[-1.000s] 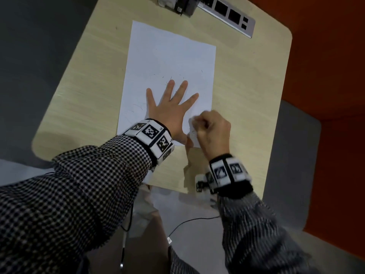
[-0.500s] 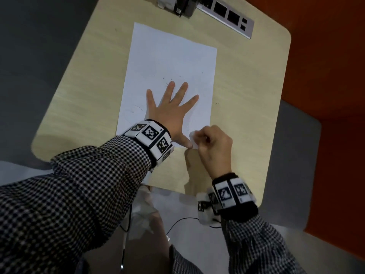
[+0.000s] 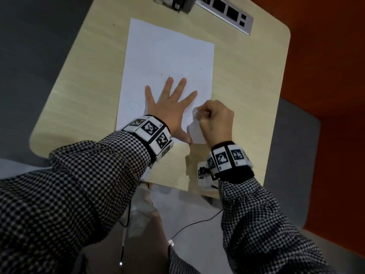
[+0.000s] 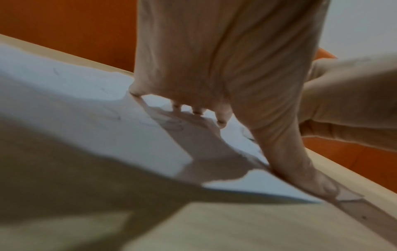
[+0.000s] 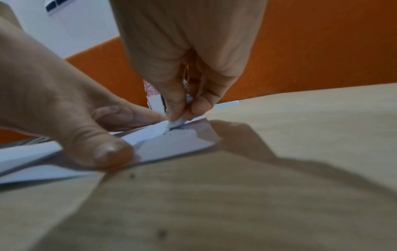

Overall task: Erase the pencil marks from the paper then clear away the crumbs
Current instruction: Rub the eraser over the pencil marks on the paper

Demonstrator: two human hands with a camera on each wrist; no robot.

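Observation:
A white sheet of paper [image 3: 167, 54] lies on the light wooden table [image 3: 248, 91]. My left hand [image 3: 169, 103] lies flat on its near half with the fingers spread, thumb at the near right corner. My right hand [image 3: 207, 115] pinches a small white eraser [image 5: 179, 121] between thumb and fingers and presses its tip on the paper [image 5: 171, 144] by the near right corner, just right of the left thumb [image 5: 107, 151]. Faint pencil strokes [image 3: 136, 104] show left of my left hand. Small dark crumbs [image 3: 162, 74] lie scattered beyond the fingertips.
A grey power strip [image 3: 227, 10] and a dark device [image 3: 181, 3] sit at the table's far edge. A thin black cable [image 3: 197, 224] hangs below the near edge. Orange surface [image 3: 325, 46] borders the table on the right.
My right hand, with the eraser, slid toward me along the paper's right corner, then back away from me. The left hand has stayed flat in place.

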